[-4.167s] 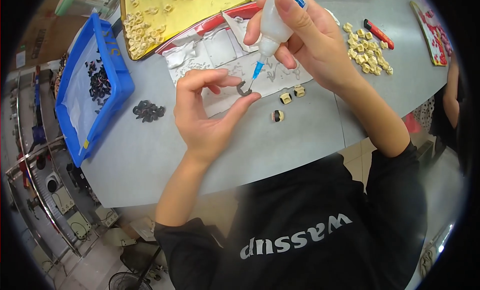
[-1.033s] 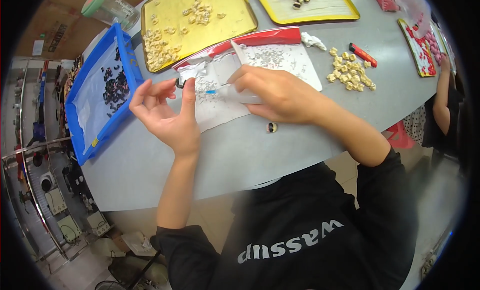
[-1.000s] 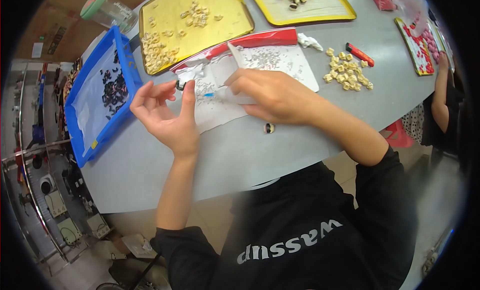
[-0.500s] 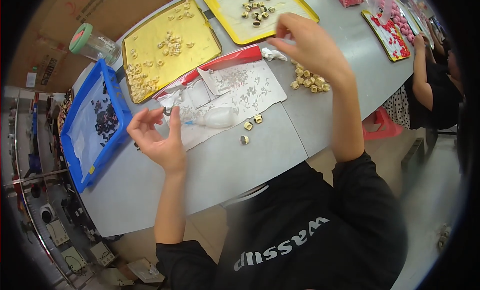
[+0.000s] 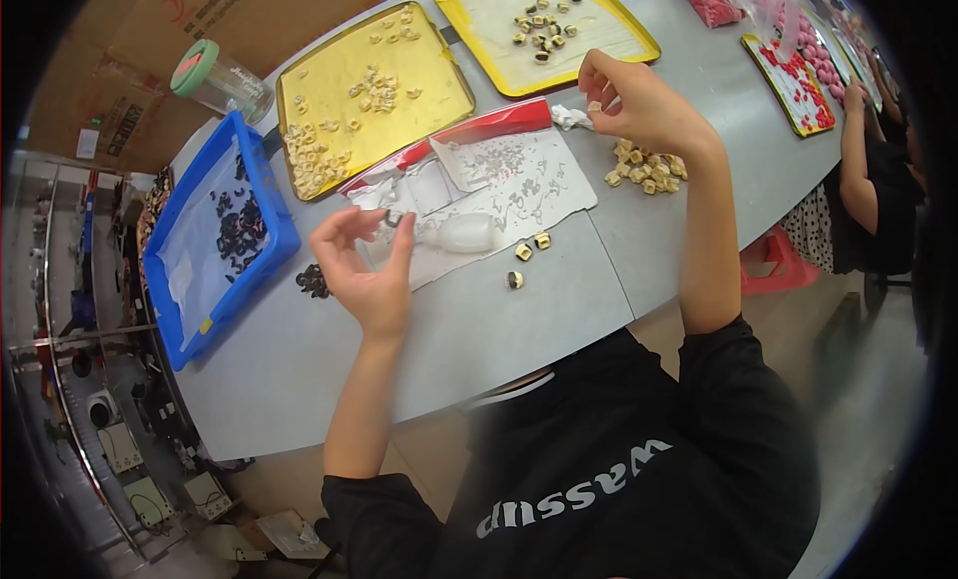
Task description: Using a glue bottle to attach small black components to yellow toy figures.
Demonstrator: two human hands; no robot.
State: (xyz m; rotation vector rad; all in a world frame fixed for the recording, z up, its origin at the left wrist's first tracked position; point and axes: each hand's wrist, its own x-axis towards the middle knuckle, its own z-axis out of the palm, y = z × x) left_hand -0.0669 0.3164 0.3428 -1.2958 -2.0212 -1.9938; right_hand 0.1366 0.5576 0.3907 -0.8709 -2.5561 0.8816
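Between thumb and finger of my left hand [image 5: 364, 270] is a small black piece [image 5: 393, 218], held above the left end of a white card sheet. My right hand [image 5: 649, 105] is raised over the right side of the table, its fingertips pinching a small cream-coloured piece [image 5: 595, 107]. Below it lies a pile of cream blocky pieces [image 5: 647, 168]. Beside the left hand is a little heap of black pieces [image 5: 313, 281]. Three cream-and-black pieces [image 5: 524, 251] rest in front of the card. A clear squeeze bottle [image 5: 466, 233] lies on the card near the left hand.
At the left stands a blue tray [image 5: 281, 225] with black pieces. Two yellow trays [image 5: 439, 45] at the back carry cream and two-tone pieces. A green-lidded jar [image 5: 235, 88] leans by a cardboard box. White tissue [image 5: 571, 117] lies behind the pile. Another person [image 5: 860, 190] sits at right.
The whole view has shifted, so the table sits further right in it. My right hand has come down nearer the pile, and a cream piece now shows in its fingertips. The left hand keeps its pinch.
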